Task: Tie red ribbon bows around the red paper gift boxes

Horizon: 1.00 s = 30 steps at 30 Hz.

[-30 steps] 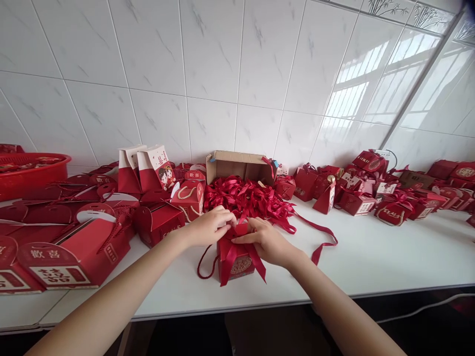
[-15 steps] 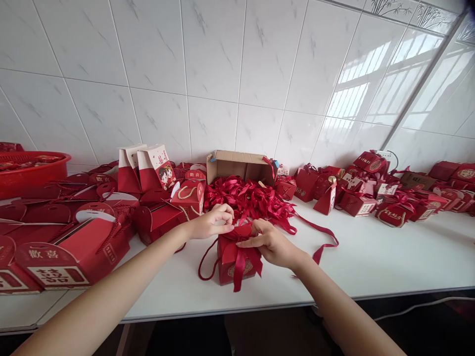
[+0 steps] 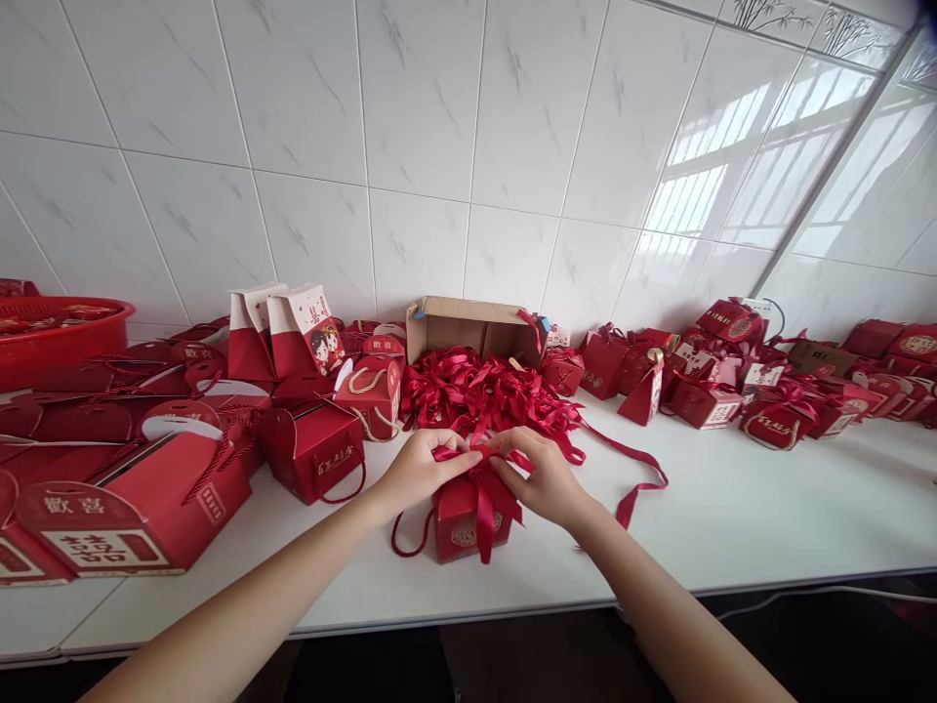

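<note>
A small red gift box [image 3: 455, 527] with a gold emblem stands upright near the table's front edge, a red cord handle [image 3: 411, 549] looping out on its left. Red satin ribbon [image 3: 484, 513] is gathered on its top, with tails hanging down the front. My left hand [image 3: 431, 464] pinches the ribbon at the left of the gather, thumb pointing inward. From the other side my right hand [image 3: 538, 474] grips the ribbon too, its fingers bent over the knot area. The exact crossing of the ribbon is partly hidden by my fingers.
Behind the box, red ribbons [image 3: 498, 391] spill from an open cardboard box [image 3: 475, 310]. Rows of red gift boxes [image 3: 146, 488] fill the left, with a red plastic basin [image 3: 65, 342] beyond. More boxes [image 3: 707, 402] stand at right; a loose ribbon strand [image 3: 644, 459] trails on the white table [image 3: 703, 508].
My left hand has come down and inward onto the ribbon. My right hand has shifted slightly right, and both hands now meet at the gather on top of the box.
</note>
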### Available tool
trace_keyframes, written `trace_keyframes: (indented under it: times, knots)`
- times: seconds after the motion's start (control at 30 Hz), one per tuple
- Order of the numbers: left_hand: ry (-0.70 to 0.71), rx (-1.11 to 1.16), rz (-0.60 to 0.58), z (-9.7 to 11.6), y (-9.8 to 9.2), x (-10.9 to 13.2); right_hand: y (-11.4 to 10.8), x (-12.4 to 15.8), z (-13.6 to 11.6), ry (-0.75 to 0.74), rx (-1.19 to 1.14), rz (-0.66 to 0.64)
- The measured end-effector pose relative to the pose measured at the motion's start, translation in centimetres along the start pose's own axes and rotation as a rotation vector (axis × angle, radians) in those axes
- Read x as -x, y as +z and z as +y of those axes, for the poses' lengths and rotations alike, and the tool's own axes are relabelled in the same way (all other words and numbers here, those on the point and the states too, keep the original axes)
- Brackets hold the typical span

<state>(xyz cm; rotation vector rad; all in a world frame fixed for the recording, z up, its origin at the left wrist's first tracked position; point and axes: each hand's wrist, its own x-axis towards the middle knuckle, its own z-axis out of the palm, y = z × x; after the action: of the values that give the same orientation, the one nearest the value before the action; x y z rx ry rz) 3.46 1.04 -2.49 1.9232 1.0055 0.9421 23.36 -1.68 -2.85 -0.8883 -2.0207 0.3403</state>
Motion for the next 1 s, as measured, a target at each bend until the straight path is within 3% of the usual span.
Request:
trace_keyframes:
  times: [0.33, 0.5, 0.73, 0.87, 0.93, 1.0]
  knots:
    - [0.038, -0.038, 0.043, 0.3, 0.8, 0.2, 1.4, -0.1, 0.6, 0.138, -0.171, 0.099]
    - [0.019, 0.019, 0.023, -0.3, 0.6, 0.5, 0.8, 0.4, 1.3, 0.217, -0.383, 0.095]
    - [0.027, 0.104, -0.068, -0.7, 0.6, 0.4, 0.3, 1.2, 2.0, 0.297, -0.513, 0.093]
    - [0.03, 0.085, -0.025, -0.6, 0.6, 0.8, 0.8, 2.1, 2.3, 0.305, -0.519, 0.147]
    - [0.046, 0.087, -0.009, -0.6, 0.7, 1.0, 0.9, 3.2, 2.5, 0.27, -0.529, 0.104]
    - [0.066, 0.092, -0.004, -0.6, 1.0, 1.2, 1.0, 4.4, 2.4, 0.227, -0.554, -0.042]
